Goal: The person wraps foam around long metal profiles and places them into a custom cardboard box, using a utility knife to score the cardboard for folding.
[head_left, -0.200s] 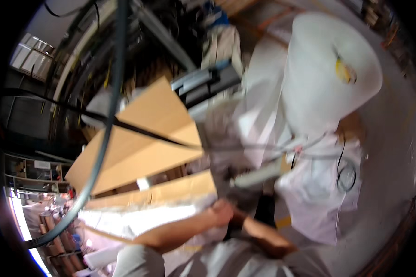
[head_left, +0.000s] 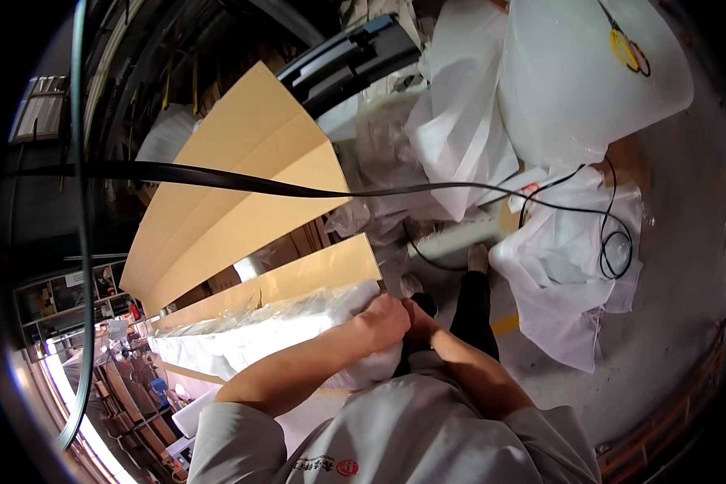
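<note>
My left hand (head_left: 385, 319) is closed at the near right end of a long package wrapped in white foam and clear plastic (head_left: 274, 329). Right beside it, my right hand (head_left: 419, 321) is also closed, partly hidden behind the left. Whatever lies between the fingers does not show. The package rests along a long open cardboard box (head_left: 315, 266), whose wide flap (head_left: 250, 177) stands folded out on the far side.
A big roll of white foam sheet (head_left: 573, 89) stands at the far right, with yellow-handled scissors (head_left: 623, 50) on it. Loose foam sheet (head_left: 548, 274) lies on the floor to the right. A black strap (head_left: 298, 189) crosses the view; a dark band (head_left: 81, 242) hangs at left.
The whole view has shifted, so box, roll and hands sit higher in the picture. My hands stay close together at the package's end.
</note>
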Available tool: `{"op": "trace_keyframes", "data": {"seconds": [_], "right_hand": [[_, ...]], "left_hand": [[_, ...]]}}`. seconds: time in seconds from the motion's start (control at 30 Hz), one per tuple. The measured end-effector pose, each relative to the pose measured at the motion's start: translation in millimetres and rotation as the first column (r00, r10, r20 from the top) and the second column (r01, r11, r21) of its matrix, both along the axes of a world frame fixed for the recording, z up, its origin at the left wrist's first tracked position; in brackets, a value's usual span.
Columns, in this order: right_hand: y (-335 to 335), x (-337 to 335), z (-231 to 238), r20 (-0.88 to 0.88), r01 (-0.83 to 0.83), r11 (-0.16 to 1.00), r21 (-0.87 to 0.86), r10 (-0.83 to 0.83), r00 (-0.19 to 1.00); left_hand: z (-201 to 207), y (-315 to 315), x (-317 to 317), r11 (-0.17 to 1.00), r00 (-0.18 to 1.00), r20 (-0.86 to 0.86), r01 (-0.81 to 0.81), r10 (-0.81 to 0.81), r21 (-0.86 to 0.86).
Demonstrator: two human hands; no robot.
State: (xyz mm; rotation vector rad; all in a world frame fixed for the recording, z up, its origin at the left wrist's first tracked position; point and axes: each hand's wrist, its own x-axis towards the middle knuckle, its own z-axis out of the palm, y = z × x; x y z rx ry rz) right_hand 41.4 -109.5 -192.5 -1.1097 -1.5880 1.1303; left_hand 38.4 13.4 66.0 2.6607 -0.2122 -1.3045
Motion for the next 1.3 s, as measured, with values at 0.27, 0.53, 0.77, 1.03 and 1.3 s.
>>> {"op": "trace_keyframes", "data": {"seconds": [0.27, 0.53, 0.77, 1.03, 1.3], "right_hand": [[7.9, 32.9, 87.7, -0.211, 0.037, 0.847, -0.530, -0.174, 0.962], [11.3, 38.5, 95.3, 0.018, 0.122, 0.849, -0.515, -0.131, 0.991], [11.9, 41.5, 101.6, -0.031, 0.034, 0.808, -0.589, -0.064, 0.997], [15.1, 46.9, 120.7, 0.012, 0.025, 0.597, -0.802, -0.025, 1.000], [3.0, 36.2, 133.1, -0.119, -0.019, 0.346, -0.938, -0.270, 0.955]], "left_hand": [[-6.2, 23.0, -32.6, 0.998, 0.994, -0.093, -0.066, 0.063, -0.023], [-11.4, 41.4, -75.4, 0.981, 0.978, -0.116, -0.183, 0.176, -0.057], [-31.3, 30.3, -130.5, 0.991, 0.988, 0.081, -0.134, 0.133, 0.009], [79.2, 101.7, -125.2, 0.483, 0.319, 0.484, -0.835, 0.815, -0.264], [81.9, 78.9, -164.1, 0.269, 0.130, 0.416, -0.917, 0.900, -0.296]]}}
